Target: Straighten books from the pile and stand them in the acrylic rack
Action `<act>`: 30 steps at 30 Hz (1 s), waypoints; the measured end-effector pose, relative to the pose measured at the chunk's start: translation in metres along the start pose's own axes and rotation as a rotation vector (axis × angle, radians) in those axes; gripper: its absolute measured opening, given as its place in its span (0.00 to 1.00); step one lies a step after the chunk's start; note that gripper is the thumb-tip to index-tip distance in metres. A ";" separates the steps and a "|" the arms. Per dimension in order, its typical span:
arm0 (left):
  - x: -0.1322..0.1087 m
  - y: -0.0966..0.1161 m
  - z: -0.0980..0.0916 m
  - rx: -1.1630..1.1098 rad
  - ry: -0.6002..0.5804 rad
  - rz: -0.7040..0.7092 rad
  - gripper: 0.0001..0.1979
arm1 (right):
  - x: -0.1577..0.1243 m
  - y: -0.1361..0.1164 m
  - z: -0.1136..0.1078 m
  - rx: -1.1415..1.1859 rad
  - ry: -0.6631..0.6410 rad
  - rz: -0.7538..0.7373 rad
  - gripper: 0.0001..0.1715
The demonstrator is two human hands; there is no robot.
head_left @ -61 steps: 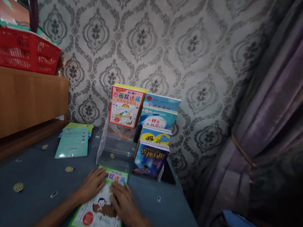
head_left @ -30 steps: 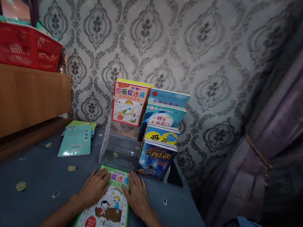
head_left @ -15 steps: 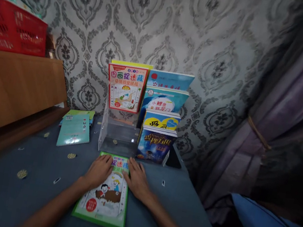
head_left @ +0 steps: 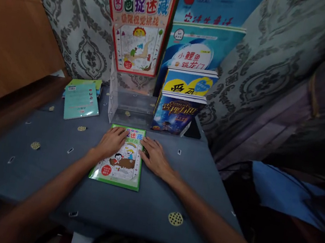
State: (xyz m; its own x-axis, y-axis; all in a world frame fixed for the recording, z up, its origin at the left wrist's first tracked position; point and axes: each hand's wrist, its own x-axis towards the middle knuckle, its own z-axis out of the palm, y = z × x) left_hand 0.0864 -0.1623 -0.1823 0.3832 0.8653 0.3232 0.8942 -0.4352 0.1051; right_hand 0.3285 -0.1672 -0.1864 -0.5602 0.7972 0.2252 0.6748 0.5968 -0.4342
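Note:
A green-bordered picture book (head_left: pixel 121 174) lies face up on the cloth-covered table, its top edge close to the clear display rack (head_left: pixel 130 118). My left hand (head_left: pixel 112 141) rests on the book's upper left part, fingers stretched over the cover. At the upper right edge is my right hand (head_left: pixel 154 157), its fingers slightly bent and spread, touching or just beside the border. In the rack's left column stands a red-bordered picture book (head_left: pixel 137 47). Its right column holds several tiered books, with a dark blue book (head_left: pixel 175 115) in front.
A small stack with a teal book (head_left: pixel 82 100) on top lies to the left on the patterned tablecloth (head_left: pixel 52 157). Beyond it stands a wooden cabinet (head_left: pixel 15 53). Behind the rack is a papered wall; a curtain (head_left: pixel 275 127) hangs at the right.
My view has tilted down, bringing the table's front edge into sight. My right hand has shifted slightly outward toward the book's right edge. My left hand stays on the cover.

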 end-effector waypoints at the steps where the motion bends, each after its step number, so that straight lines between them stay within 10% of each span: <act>1: 0.001 0.000 0.000 -0.002 -0.003 0.031 0.18 | 0.000 0.000 0.000 0.006 0.003 -0.004 0.26; 13: 0.049 0.023 0.012 -0.059 -0.090 0.185 0.24 | 0.003 0.003 -0.001 0.058 0.057 -0.031 0.23; 30: 0.040 0.022 0.007 -0.177 -0.093 0.267 0.21 | 0.006 0.019 0.005 0.351 0.197 -0.024 0.33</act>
State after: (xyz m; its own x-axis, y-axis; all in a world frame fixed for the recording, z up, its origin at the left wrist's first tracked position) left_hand 0.1233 -0.1360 -0.1736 0.6254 0.7301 0.2754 0.7083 -0.6792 0.1922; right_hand 0.3355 -0.1513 -0.1975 -0.4481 0.8059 0.3869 0.4384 0.5753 -0.6905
